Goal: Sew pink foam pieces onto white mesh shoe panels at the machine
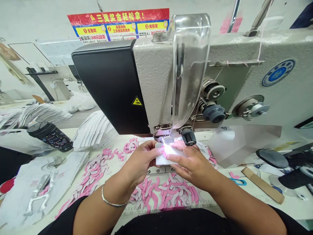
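Two hands, the left hand and the right hand, had their fingers closed on a white mesh piece at the presser foot of a sewing machine (needle lost in the glare). How much was stitched couldn't be told; pink-and-white cutouts lay heaped on the table, stacked white pieces further left.
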Demonstrator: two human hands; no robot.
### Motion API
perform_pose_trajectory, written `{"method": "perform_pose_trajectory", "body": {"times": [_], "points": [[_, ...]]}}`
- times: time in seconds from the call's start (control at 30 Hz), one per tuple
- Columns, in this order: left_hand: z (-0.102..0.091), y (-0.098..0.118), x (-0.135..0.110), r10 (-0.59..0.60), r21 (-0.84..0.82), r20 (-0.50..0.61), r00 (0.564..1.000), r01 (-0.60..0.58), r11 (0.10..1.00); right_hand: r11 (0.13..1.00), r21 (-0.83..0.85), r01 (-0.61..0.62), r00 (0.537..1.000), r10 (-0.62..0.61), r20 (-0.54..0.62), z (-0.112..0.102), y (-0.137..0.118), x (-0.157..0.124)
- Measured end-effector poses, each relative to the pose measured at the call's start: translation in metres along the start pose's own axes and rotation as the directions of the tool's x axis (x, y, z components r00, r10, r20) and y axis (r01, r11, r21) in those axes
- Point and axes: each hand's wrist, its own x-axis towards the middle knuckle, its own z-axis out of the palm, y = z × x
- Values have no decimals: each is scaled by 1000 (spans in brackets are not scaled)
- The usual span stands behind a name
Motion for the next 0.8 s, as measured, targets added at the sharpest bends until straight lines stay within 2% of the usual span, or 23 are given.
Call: {"method": "perform_pose_trajectory", "body": {"times": [0.17, 0.27, 0.8], "points": [[5, 4, 4, -3, 71, -77, 997, 9, 997, 993, 96, -75, 985, 59, 160, -13, 6, 7], [6, 3, 6, 0, 80, -80, 997, 6, 997, 984, 142, -110, 970, 76, 229, -17, 9, 10], [-1, -5, 16, -6, 13, -62, 998, 6, 1000, 961, 195, -194, 959, 144, 242, -11, 15, 9]]}}
